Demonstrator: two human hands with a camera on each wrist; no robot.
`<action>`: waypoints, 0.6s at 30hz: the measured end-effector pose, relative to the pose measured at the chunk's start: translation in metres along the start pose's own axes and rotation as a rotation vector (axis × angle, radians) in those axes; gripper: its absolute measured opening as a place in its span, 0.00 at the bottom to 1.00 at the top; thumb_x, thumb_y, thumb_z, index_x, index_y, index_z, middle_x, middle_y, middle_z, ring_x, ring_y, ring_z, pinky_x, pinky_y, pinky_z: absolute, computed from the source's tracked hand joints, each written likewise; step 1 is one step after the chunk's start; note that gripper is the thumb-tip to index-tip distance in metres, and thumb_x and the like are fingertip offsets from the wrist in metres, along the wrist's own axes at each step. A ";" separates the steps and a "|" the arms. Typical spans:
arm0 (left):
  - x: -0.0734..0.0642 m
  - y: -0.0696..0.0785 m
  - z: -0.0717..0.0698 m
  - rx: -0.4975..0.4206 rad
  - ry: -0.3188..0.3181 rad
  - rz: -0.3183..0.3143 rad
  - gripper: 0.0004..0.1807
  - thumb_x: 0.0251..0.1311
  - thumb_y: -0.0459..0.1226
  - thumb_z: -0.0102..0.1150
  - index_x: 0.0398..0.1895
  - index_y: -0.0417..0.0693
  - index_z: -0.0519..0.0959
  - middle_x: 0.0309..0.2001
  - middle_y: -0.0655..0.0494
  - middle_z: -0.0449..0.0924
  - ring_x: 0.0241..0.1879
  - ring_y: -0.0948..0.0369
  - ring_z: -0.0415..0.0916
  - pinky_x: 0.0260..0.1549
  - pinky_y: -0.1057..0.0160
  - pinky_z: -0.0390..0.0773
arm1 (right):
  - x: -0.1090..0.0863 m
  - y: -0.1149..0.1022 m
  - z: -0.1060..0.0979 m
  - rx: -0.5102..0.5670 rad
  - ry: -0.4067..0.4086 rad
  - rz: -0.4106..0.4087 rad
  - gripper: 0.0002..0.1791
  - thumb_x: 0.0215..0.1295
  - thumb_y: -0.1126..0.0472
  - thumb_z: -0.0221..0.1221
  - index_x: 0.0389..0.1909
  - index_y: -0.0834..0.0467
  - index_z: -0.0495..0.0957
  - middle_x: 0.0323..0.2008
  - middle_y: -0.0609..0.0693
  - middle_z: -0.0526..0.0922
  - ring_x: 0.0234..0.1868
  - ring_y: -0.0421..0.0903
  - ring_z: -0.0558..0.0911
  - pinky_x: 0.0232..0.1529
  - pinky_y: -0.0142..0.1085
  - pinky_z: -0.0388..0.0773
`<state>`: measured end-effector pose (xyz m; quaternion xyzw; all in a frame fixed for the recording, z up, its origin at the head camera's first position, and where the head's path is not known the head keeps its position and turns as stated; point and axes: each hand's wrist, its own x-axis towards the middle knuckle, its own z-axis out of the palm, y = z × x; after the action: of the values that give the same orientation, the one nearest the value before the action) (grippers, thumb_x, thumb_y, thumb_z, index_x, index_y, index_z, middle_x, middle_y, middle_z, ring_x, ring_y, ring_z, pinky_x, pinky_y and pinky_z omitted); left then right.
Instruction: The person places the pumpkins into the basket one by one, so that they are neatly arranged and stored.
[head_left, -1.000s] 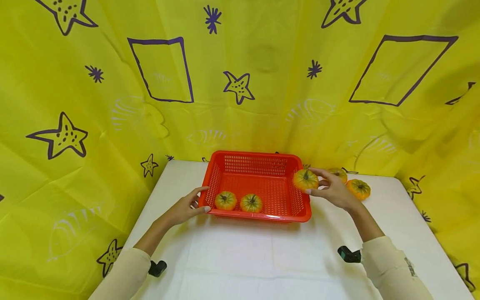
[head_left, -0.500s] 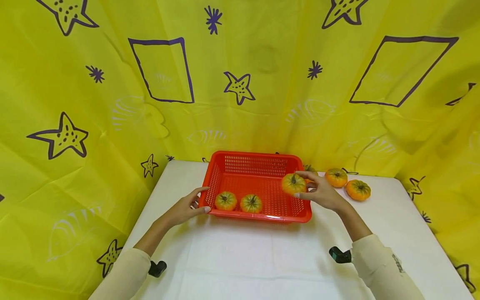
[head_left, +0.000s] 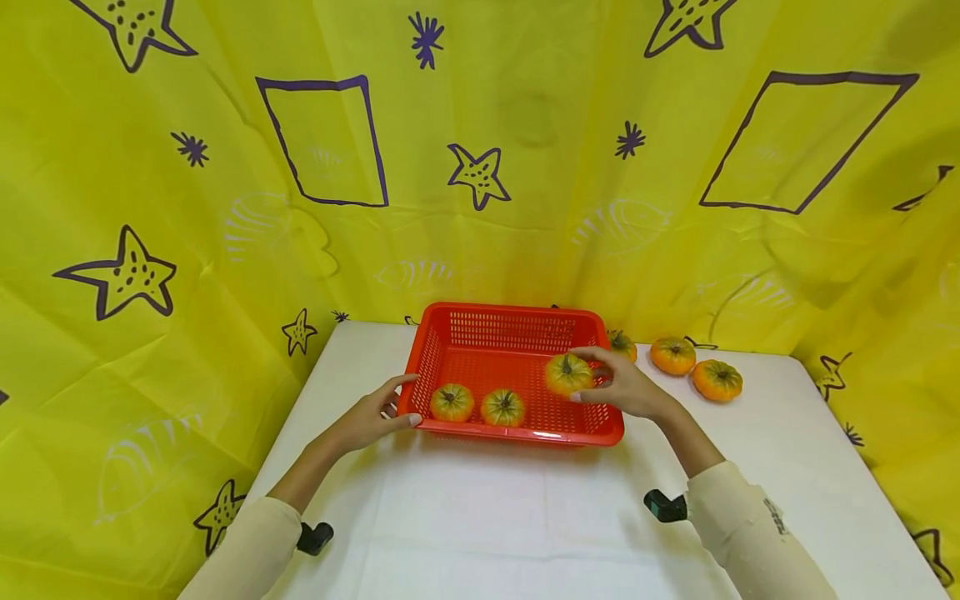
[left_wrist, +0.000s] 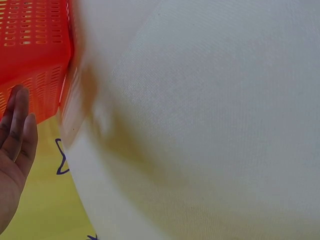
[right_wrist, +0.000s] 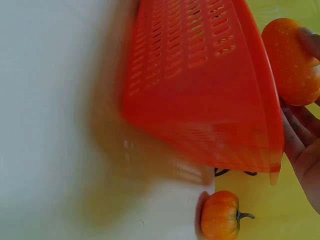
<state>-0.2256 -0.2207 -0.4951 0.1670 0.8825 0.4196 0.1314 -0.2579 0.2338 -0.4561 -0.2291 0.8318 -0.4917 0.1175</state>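
Observation:
A red plastic basket (head_left: 517, 432) with slotted walls stands on the white table. My left hand (head_left: 375, 417) holds its front left corner, thumb near the front rim and index finger at the left rim; in the left wrist view my fingers (left_wrist: 20, 120) lie against the outer wall. My right hand (head_left: 626, 385) grips a small orange-green pumpkin (head_left: 567, 376) between thumb and fingers, above the right part of the basket. In the right wrist view this pumpkin (right_wrist: 290, 62) is beyond the rim. Inside, along the front wall, lie a left pumpkin (head_left: 452, 402) and another pumpkin (head_left: 502, 407).
Right of the basket, toward the back edge, lie a pumpkin (head_left: 622, 345) partly hidden by the basket and hand, a second pumpkin (head_left: 672, 356) and a third pumpkin (head_left: 717, 381). A yellow curtain (head_left: 525, 250) with drawn stars hangs around the white table (head_left: 480, 517).
My right hand has moved left with the pumpkin, from over the basket's right rim to above its inside. The pumpkin behind that hand has come into view. My left hand stays put.

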 end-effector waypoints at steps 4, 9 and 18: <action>0.000 0.000 0.000 0.003 0.002 0.004 0.42 0.62 0.52 0.66 0.77 0.60 0.59 0.42 0.53 0.79 0.39 0.58 0.76 0.35 0.60 0.76 | 0.005 -0.002 0.004 -0.016 -0.026 0.013 0.40 0.58 0.59 0.72 0.70 0.58 0.67 0.65 0.62 0.71 0.54 0.57 0.79 0.49 0.35 0.81; 0.000 0.000 0.000 0.004 -0.001 0.022 0.42 0.63 0.52 0.66 0.77 0.59 0.59 0.42 0.53 0.79 0.39 0.58 0.76 0.36 0.60 0.76 | 0.009 -0.001 0.008 -0.084 -0.058 0.016 0.39 0.57 0.56 0.73 0.68 0.56 0.69 0.64 0.61 0.72 0.60 0.59 0.76 0.56 0.49 0.79; 0.000 -0.001 0.000 0.007 -0.003 0.029 0.41 0.64 0.52 0.65 0.77 0.58 0.59 0.42 0.53 0.79 0.39 0.59 0.76 0.35 0.60 0.76 | 0.014 -0.005 0.014 -0.134 -0.127 0.018 0.37 0.57 0.54 0.73 0.66 0.58 0.70 0.65 0.61 0.72 0.65 0.61 0.72 0.61 0.56 0.74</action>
<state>-0.2259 -0.2215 -0.4958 0.1807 0.8813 0.4180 0.1260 -0.2632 0.2143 -0.4578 -0.2596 0.8559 -0.4182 0.1588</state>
